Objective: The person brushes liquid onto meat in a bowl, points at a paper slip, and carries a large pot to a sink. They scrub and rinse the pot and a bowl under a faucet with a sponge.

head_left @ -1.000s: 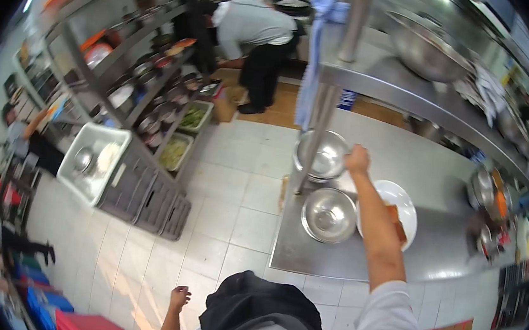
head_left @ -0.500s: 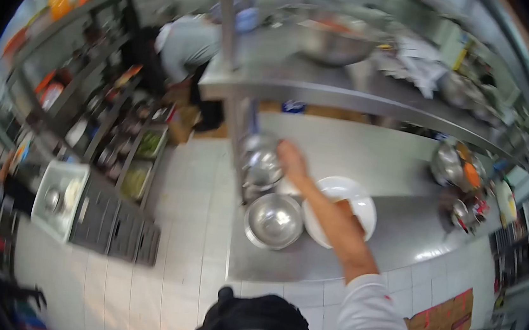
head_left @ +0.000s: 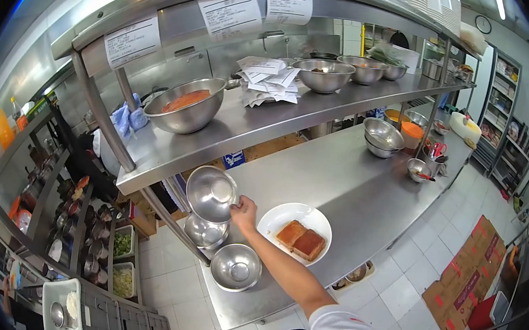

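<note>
My right hand is closed on the rim of a steel mixing bowl, which is tilted so its inside faces me. Just below that bowl sits another steel bowl, partly covered by it. A third steel bowl stands nearer to me at the counter's corner. To the right of my hand a white plate carries two browned, toast-like slabs side by side; my forearm passes beside the plate. My left hand is out of view.
A steel shelf runs above the counter, holding bowls and a pile of paper slips. At the counter's right are stacked bowls and an orange tub. Flattened cardboard lies on the tiled floor.
The head view has tilted up and turned, bringing the upper shelf and paper tickets into sight. My right hand, blurred by the bowls before, now holds one bowl tilted above another.
</note>
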Demonstrator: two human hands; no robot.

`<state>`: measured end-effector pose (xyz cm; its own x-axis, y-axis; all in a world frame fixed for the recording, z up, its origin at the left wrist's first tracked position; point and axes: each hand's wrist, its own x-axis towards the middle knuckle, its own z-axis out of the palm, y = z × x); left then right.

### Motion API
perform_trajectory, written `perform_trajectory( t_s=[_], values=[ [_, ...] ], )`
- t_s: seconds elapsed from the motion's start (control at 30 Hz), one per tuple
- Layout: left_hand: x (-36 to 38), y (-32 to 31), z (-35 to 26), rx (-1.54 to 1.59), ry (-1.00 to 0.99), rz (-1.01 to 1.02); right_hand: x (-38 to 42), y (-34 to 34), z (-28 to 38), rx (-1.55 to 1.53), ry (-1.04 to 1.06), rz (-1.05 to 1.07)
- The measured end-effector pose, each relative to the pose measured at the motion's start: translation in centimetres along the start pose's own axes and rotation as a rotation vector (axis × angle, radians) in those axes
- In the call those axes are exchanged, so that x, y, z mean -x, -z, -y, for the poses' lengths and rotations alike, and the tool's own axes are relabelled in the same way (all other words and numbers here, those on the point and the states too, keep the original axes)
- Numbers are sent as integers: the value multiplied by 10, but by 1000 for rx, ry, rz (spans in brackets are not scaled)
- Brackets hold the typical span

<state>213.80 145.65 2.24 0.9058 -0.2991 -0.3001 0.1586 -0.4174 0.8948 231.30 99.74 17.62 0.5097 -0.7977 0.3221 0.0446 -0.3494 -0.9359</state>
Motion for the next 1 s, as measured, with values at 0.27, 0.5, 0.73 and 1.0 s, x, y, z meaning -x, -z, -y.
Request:
perform_trajectory(
  t_s=[0.27, 0.5, 0.73, 1.0],
  values=[
    [-35, -79, -225, 285, -301, 250, 78, 155, 30, -326, -421, 205],
    [-55, -161, -229, 523, 51, 631, 181, 244, 37, -147, -604, 287],
    [-45, -168, -206, 534, 216, 920, 266, 272, 41, -210, -604, 31],
    [-80, -130, -204, 389, 135, 982, 348, 223, 51, -310, -670, -345]
  ],
)
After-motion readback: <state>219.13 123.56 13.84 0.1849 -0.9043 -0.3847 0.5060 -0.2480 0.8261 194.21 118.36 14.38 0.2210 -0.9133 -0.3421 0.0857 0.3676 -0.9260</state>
